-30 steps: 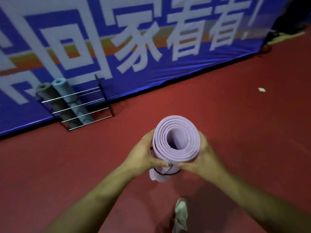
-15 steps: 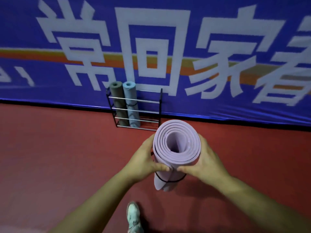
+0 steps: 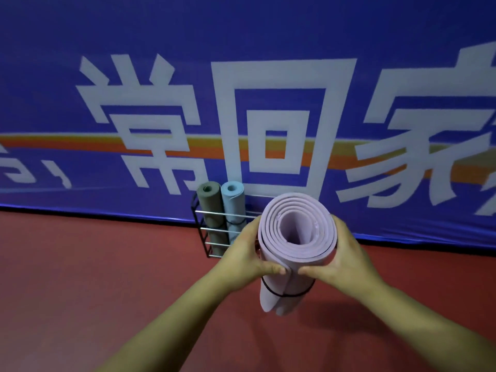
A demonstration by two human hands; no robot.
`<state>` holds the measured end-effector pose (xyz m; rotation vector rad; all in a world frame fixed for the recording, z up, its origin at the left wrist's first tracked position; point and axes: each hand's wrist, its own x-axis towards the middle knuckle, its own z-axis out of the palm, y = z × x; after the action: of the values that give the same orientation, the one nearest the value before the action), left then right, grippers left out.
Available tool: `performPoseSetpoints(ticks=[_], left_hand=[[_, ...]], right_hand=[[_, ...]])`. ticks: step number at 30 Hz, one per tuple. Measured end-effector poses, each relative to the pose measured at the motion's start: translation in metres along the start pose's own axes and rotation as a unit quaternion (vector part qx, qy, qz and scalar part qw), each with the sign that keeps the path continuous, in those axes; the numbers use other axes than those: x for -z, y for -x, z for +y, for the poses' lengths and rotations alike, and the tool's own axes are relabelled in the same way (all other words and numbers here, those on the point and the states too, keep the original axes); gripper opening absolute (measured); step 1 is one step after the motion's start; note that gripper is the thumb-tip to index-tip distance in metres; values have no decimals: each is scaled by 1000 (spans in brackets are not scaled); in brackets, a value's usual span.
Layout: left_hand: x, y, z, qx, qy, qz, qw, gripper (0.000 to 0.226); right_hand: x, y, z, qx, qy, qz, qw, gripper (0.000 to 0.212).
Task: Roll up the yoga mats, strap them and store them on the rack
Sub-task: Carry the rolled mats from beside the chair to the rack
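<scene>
I carry a rolled lilac yoga mat (image 3: 296, 232) upright, its spiral end facing me. A thin black strap (image 3: 284, 294) circles its lower part. My left hand (image 3: 249, 251) grips its left side and my right hand (image 3: 341, 256) grips its right side, thumbs nearly meeting in front. Just behind the mat stands a black wire rack (image 3: 214, 229) with silver bars against the wall. A grey-green rolled mat (image 3: 210, 210) and a light blue rolled mat (image 3: 233, 205) stand upright in its left part. The mat and my hands hide the rack's right part.
A large blue banner (image 3: 268, 89) with white characters and an orange stripe covers the wall behind the rack. The floor (image 3: 94, 277) is red and smooth on both sides of me.
I have turned to face the rack and come closer; it went from far left to right behind the lilac mat. Both hands keep the same grip on the mat.
</scene>
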<state>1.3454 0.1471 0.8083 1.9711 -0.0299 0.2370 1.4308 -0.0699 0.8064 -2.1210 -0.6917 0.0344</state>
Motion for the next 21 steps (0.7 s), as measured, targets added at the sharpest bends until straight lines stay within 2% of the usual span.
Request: performPoseSetpoints(ticks=[3, 9, 16, 21], left_hand=[[28, -57, -8, -7, 1, -3, 1000, 99], [74, -178, -25, -22, -8, 10, 1000, 96], [115, -286, -42, -8, 2, 54, 998, 100], [142, -347, -67, -4, -4, 53, 999, 94]], right_hand=[[-4, -64, 2, 9, 0, 20, 1000, 120], [-6, -201, 17, 63, -17, 49, 997, 118], [-2, -343, 21, 120, 20, 33, 992, 115], [-14, -409, 28, 115, 8, 26, 993, 113]])
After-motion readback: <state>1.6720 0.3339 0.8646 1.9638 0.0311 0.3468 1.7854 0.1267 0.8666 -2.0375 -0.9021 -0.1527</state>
